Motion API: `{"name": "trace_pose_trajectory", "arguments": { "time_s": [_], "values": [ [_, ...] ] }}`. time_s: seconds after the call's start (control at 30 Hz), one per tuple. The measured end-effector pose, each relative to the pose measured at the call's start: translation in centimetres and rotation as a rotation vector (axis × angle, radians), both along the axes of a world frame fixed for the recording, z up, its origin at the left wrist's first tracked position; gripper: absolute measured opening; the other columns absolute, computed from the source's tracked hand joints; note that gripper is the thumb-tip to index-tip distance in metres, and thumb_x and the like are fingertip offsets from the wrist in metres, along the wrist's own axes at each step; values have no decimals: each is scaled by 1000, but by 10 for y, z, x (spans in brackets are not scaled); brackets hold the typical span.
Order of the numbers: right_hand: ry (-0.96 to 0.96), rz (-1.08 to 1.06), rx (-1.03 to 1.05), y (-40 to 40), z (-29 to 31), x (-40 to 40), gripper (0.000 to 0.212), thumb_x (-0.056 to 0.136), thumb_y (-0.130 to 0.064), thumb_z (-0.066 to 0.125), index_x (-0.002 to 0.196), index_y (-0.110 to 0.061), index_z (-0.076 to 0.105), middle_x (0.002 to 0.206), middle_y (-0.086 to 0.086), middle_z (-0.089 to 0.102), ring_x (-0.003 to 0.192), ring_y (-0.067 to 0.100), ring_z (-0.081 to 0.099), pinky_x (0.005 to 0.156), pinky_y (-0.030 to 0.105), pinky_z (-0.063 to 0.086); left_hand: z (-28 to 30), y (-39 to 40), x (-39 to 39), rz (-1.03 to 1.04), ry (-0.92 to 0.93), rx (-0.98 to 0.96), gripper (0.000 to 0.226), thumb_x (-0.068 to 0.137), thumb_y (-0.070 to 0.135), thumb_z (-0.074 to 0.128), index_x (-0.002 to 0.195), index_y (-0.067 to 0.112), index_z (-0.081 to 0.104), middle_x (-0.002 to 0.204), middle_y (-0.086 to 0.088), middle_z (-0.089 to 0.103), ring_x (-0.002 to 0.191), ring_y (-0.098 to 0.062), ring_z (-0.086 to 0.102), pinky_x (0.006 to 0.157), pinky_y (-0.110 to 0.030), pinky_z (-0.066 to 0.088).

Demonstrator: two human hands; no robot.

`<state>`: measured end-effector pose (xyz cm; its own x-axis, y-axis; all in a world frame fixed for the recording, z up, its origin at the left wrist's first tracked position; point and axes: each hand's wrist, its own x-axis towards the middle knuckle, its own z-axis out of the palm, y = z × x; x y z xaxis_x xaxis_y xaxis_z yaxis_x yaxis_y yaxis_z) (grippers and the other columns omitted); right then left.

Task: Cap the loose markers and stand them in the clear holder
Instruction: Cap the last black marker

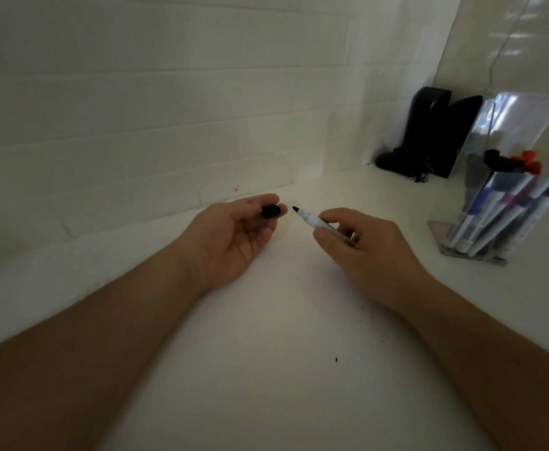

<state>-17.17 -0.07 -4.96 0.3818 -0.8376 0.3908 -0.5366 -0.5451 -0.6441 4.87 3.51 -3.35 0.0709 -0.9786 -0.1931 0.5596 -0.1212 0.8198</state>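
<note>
White tabletop (266, 336) meets a pale wall at the far edge, and we see two bare forearms reaching across it. Our left hand (231, 236) pinches a black cap (270, 211) between thumb and fingertips, while our right hand (361, 245) pinches an uncapped marker (315, 220), its black tip pointing left at the cap, just apart from it. Far right stands the clear holder (481, 242) with several capped markers (501, 203) leaning inside, a black object (429, 135) behind it.
</note>
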Motion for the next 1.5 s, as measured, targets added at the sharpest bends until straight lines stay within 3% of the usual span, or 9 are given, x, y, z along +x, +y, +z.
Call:
{"name": "trace_pose_trajectory", "arguments": {
  "time_s": [0.23, 0.4, 0.57, 0.7, 0.83, 0.97, 1.07, 1.33, 1.5],
  "values": [
    [-48, 6, 15, -3, -4, 1, 10, 94, -50, 59, 102, -48, 64, 73, -8, 67, 62, 6, 59, 58, 19, 47, -3, -2, 0, 122, -40, -84, 12, 96, 8, 61, 106, 14, 65, 86, -7, 72, 70, -13, 61, 60, -18, 54],
    [-68, 20, 20, 0, -4, 0, 7, 94, -47, 61, 100, -48, 65, 75, -5, 66, 63, 8, 57, 58, 22, 47, -5, -2, 3, 215, 22, -154, 20, 93, 5, 64, 111, 5, 56, 90, -9, 75, 89, -23, 76, 70, -23, 60],
    [-29, 27, 34, 0, -3, 0, 14, 94, -47, 60, 105, -43, 68, 74, -6, 65, 59, 4, 55, 53, 14, 43, -9, -2, 5, 166, -202, -186, 23, 96, -3, 58, 108, 13, 70, 95, -1, 74, 80, -9, 61, 72, -18, 49],
    [-30, 31, 8, 2, -1, 0, 16, 97, -45, 57, 105, -39, 69, 80, -6, 68, 69, 8, 59, 60, 24, 48, -11, 0, 5, 90, -272, -229, 34, 102, -4, 46, 114, 15, 72, 97, -3, 67, 76, -10, 52, 70, -20, 45],
    [35, 8, -131, 0, 1, 1, 17, 97, -39, 59, 95, -27, 71, 76, -5, 64, 74, 10, 56, 69, 32, 49, -13, 1, 1, 102, -416, -249, 30, 101, -4, 49, 113, 16, 67, 95, -4, 68, 74, -10, 59, 72, -22, 51],
    [58, -35, -216, -4, -1, 2, 8, 92, -37, 66, 96, -33, 72, 77, -5, 59, 75, 11, 55, 71, 32, 48, -18, 0, -1, 121, -565, -281, 24, 93, -9, 61, 100, 13, 67, 86, 0, 74, 78, -8, 65, 76, -23, 57],
    [66, -46, -197, -5, -2, 1, 10, 91, -37, 67, 99, -37, 72, 80, -6, 61, 78, 10, 56, 74, 32, 49, -18, 0, -1, 104, -582, -282, 23, 92, -7, 62, 100, 14, 69, 91, -2, 77, 85, -9, 67, 77, -21, 56],
    [106, -34, -173, -4, -1, 1, 15, 92, -41, 68, 105, -39, 73, 83, -7, 59, 78, 9, 56, 72, 27, 47, -18, -1, -1, 121, -524, -260, 20, 94, -4, 62, 102, 13, 69, 96, -8, 74, 79, -12, 66, 75, -21, 56],
    [122, -50, -165, -5, 1, 3, 17, 90, -38, 72, 108, -37, 73, 86, -8, 58, 79, 11, 56, 72, 27, 47, -17, 1, -4, 85, -696, -304, 19, 92, -1, 67, 101, 15, 71, 91, -3, 76, 80, -12, 67, 77, -27, 58]
  ]
}}
